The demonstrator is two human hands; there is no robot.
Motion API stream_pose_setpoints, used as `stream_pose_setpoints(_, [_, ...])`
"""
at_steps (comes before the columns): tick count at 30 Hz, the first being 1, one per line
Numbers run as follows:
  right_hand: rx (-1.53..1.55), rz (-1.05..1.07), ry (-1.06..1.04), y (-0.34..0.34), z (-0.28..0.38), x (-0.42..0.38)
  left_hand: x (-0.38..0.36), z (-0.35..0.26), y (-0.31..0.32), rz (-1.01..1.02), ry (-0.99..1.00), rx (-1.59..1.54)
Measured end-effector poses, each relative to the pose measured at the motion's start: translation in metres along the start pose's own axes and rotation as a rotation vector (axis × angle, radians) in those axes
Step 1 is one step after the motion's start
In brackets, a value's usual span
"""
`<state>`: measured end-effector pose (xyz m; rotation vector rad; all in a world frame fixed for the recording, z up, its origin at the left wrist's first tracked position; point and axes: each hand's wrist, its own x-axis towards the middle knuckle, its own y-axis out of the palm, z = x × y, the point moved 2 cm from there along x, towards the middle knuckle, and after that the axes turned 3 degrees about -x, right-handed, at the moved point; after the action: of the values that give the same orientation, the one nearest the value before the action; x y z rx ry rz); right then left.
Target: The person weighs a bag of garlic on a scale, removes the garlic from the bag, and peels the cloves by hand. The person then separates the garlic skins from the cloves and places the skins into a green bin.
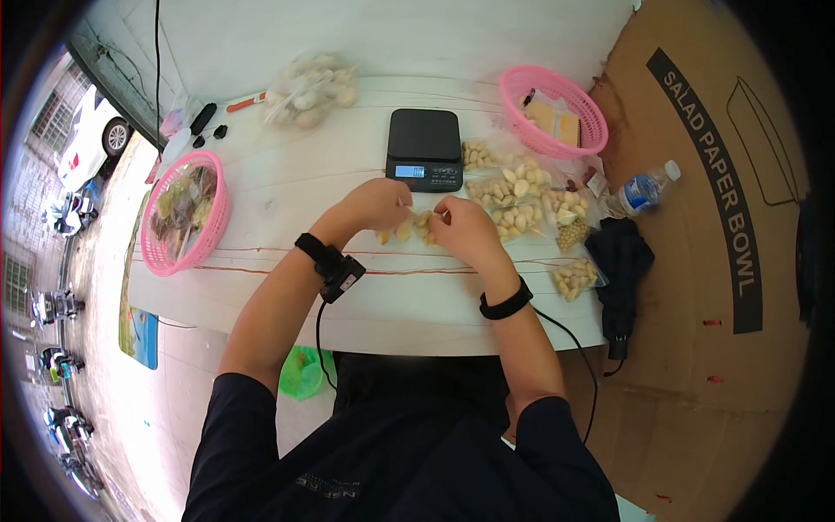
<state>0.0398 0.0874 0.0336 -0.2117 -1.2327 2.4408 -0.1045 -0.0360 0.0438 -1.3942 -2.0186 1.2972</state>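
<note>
Just in front of the kitchen scale (424, 150), a small clear plastic bag (424, 228) with pale, clove-like pieces inside lies between my hands. My right hand (470, 230) pinches its upper edge on the right. Closed fingers of my left hand (383, 204) hold the bag's opposite side, though their tips are partly hidden. A few loose pale pieces (402, 232) rest on the table below my left hand. The scale is lit and its pan carries nothing. Several filled bags (513, 187) of similar pieces lie to the right of my right hand.
Pink baskets stand at left (219, 209) and back right (596, 130). A bag of round pale items (311, 91) and an orange-handled tool (246, 103) lie at the back. A water bottle (644, 191) and a folded black umbrella (619, 270) are near the large cardboard box (678, 261).
</note>
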Motion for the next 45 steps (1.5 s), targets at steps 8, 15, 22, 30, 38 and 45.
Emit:
stream_pose_setpoints(8, [0.146,-0.144,-0.023,-0.007,0.001,0.003,-0.011,0.012,-0.012,-0.072,-0.062,-0.444])
stream_pose_setpoints(15, [0.532,-0.2,-0.177,-0.013,0.029,-0.002,-0.023,0.01,-0.012,0.008,0.03,-1.088])
stream_pose_setpoints(22, [0.488,-0.174,-0.306,-0.007,0.03,-0.001,-0.033,0.012,0.009,0.053,0.011,-1.217])
stream_pose_setpoints(30, [0.668,-0.215,-0.258,0.001,0.024,0.003,-0.043,-0.003,0.002,-0.056,0.084,-1.125])
stream_pose_setpoints(38, [0.79,-0.165,-0.178,0.007,0.02,0.003,-0.046,0.0,0.005,-0.059,0.114,-1.111])
stream_pose_setpoints(45, [0.978,-0.063,-0.096,0.007,0.02,0.002,-0.044,0.003,0.01,-0.029,0.15,-1.196])
